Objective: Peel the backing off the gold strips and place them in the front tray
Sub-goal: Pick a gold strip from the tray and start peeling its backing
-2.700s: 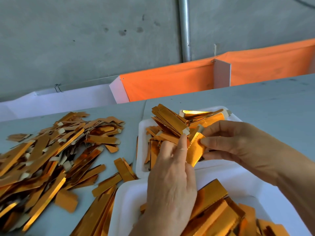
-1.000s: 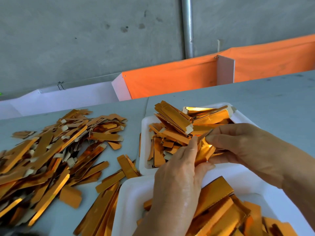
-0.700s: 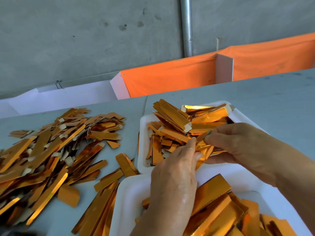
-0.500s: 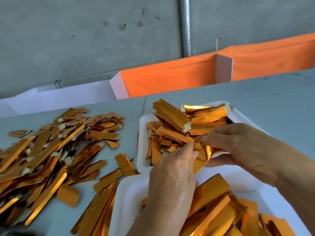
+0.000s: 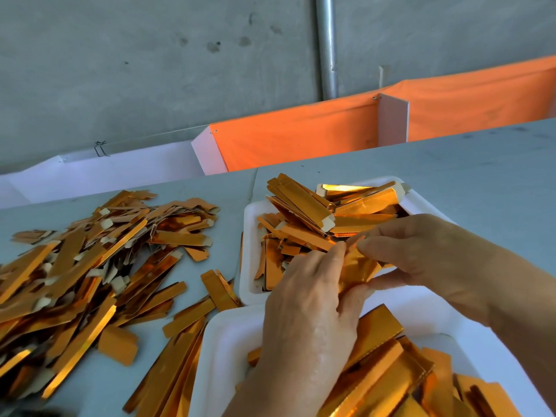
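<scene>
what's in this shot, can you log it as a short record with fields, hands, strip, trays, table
left hand: pinches the gold strip
right hand: pinches the same strip from the other side
gold strip: crumpled between both hands, above the far tray's near edge
far tray: white, heaped with gold strips
near tray: white, holds wider gold pieces
table: grey, with a loose pile of strips to the left

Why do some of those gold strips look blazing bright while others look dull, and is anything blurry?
In the head view, the foil mirrors the light: a strip at the far tray's back flares bright, while others in the loose pile look dull orange. The strip pinched between left hand and right hand is crumpled and slightly smeared. The wide lens bows the table edge.
</scene>
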`<state>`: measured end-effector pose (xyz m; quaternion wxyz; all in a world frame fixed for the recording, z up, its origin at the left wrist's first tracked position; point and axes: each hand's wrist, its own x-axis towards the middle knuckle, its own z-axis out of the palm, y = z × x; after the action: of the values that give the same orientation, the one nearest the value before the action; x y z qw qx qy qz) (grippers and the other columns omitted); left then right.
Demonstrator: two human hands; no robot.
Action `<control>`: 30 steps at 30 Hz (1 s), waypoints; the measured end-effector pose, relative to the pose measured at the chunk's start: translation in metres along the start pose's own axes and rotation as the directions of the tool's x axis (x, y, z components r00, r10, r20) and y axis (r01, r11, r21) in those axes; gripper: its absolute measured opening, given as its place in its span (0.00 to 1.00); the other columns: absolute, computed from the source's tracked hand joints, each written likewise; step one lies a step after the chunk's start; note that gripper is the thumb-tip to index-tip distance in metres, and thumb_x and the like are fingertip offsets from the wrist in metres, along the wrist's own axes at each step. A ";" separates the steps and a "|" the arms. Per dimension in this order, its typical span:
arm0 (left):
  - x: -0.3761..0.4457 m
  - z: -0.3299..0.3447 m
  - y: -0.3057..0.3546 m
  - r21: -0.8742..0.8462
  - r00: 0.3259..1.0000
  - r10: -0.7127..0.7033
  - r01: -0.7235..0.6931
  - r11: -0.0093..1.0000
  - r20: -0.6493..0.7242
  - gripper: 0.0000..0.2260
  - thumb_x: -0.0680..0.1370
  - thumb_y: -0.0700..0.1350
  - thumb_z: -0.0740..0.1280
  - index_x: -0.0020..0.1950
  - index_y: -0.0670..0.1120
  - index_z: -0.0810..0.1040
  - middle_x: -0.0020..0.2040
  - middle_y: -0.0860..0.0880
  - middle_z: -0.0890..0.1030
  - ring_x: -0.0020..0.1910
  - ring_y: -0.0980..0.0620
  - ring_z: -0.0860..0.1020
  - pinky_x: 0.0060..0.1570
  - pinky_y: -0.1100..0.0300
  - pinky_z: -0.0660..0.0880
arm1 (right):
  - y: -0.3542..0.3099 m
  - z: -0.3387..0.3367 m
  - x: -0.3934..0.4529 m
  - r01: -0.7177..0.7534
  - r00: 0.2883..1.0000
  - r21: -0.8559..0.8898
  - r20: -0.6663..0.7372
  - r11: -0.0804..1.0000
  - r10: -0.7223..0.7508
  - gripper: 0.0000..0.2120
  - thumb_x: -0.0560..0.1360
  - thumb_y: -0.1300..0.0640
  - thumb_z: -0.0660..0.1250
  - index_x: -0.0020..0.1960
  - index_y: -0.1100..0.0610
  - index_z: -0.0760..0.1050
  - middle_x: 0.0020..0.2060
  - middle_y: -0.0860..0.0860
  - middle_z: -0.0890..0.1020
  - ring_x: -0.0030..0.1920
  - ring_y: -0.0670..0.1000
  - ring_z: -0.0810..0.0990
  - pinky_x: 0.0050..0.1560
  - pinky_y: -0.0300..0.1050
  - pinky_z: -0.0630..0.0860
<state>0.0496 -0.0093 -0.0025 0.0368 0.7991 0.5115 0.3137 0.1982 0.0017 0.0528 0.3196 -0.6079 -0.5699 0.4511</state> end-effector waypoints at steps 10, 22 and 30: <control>0.001 -0.006 0.005 0.090 0.999 -0.001 0.005 0.996 -0.040 0.21 0.76 0.54 0.66 0.69 0.52 0.72 0.58 0.56 0.80 0.54 0.57 0.79 0.49 0.69 0.70 | 0.003 0.010 0.006 -0.053 0.997 0.152 -0.045 0.987 0.061 0.09 0.76 0.58 0.66 0.48 0.63 0.81 0.50 0.56 0.83 0.50 0.52 0.83 0.53 0.52 0.81; 0.001 -0.007 0.000 -0.176 0.998 -0.033 0.023 0.984 -0.055 0.20 0.77 0.55 0.63 0.69 0.57 0.70 0.54 0.62 0.78 0.54 0.63 0.75 0.54 0.70 0.73 | 0.011 -0.006 0.006 0.060 0.989 0.261 0.117 0.963 -0.093 0.05 0.73 0.62 0.68 0.45 0.60 0.83 0.47 0.55 0.85 0.49 0.52 0.84 0.47 0.44 0.81; 0.001 -0.008 0.002 -0.225 0.998 -0.022 0.009 0.974 -0.056 0.17 0.78 0.50 0.61 0.67 0.53 0.75 0.51 0.58 0.81 0.51 0.63 0.76 0.49 0.74 0.72 | 0.014 -0.006 0.009 0.078 0.984 0.306 0.131 0.949 -0.123 0.05 0.72 0.62 0.68 0.43 0.62 0.83 0.44 0.57 0.86 0.45 0.51 0.85 0.41 0.37 0.80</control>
<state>0.0468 -0.0115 0.0052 0.1143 0.7764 0.4797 0.3924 0.2090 0.0090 0.0413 0.3871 -0.4874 -0.5474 0.5594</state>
